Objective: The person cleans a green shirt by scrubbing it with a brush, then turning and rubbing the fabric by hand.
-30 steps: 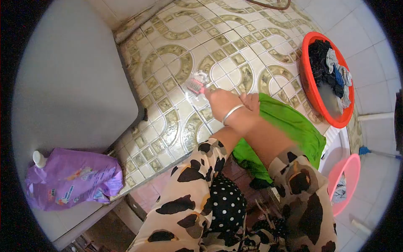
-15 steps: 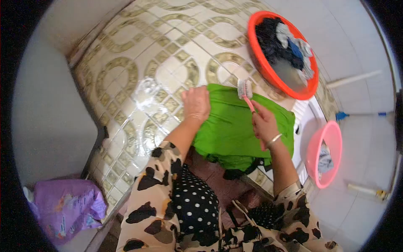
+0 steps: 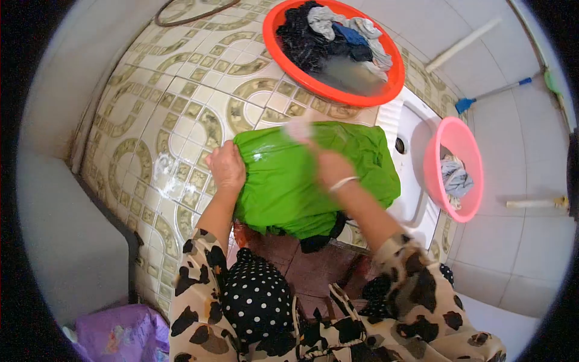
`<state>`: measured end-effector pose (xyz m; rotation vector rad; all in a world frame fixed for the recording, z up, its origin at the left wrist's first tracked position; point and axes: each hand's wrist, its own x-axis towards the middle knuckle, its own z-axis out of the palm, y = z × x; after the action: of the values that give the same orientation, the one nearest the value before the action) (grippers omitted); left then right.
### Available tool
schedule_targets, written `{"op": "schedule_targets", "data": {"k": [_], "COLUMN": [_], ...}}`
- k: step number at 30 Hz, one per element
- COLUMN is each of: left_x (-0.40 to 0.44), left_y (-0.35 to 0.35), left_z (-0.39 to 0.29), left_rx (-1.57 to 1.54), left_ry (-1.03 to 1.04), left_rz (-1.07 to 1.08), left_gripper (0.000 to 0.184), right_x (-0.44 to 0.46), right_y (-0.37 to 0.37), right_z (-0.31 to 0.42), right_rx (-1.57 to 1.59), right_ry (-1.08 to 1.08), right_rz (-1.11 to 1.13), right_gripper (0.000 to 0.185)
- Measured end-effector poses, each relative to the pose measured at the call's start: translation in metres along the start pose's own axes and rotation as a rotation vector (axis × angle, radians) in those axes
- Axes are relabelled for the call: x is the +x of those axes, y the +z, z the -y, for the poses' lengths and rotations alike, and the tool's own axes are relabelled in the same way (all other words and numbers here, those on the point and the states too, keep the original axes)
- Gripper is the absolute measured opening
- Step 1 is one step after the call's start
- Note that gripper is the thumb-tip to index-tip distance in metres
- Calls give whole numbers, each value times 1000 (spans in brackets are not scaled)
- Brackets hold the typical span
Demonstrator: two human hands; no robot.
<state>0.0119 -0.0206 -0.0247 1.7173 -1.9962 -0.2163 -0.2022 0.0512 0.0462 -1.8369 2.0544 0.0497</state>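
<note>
A bright green cloth (image 3: pixel 283 187) lies spread over the tiled ledge, its near part hanging over the front edge with a dark part showing beneath. My left hand (image 3: pixel 227 167) is closed on the cloth's upper left corner. My right hand (image 3: pixel 330 169), with a silver bangle at the wrist, holds a pink-handled brush (image 3: pixel 298 130), blurred by motion, over the upper part of the cloth. White suds (image 3: pixel 164 172) lie on the wet tiles left of my left hand.
A red basin (image 3: pixel 338 96) with dark and grey clothes in cloudy water stands beyond the cloth. At right are a white squat toilet (image 3: pixel 416 130), a pink basin (image 3: pixel 432 163) holding cloth and a blue brush (image 3: pixel 464 105). A purple bag (image 3: pixel 123 335) lies at lower left.
The view has turned right. My left hand now grips the cloth's corner. The brush has gone from the tiles at left to the cloth, and now moves across its upper part.
</note>
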Motion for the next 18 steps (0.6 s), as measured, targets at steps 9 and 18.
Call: {"op": "schedule_targets", "data": {"k": [9,18], "left_x": [1,-4], "left_y": [-1,9], "left_z": [0,13], "left_rx": [18,42], "left_ry": [14,45], "left_rz": [18,-12], "left_gripper": [11,11], "right_x": [-6,-17], "right_y": [-31,26], "right_z": [-79,-9], "right_rx": [105,54], "right_ry": [236,-28], "right_rz": [-19,-32], "right_gripper": [42,55]}}
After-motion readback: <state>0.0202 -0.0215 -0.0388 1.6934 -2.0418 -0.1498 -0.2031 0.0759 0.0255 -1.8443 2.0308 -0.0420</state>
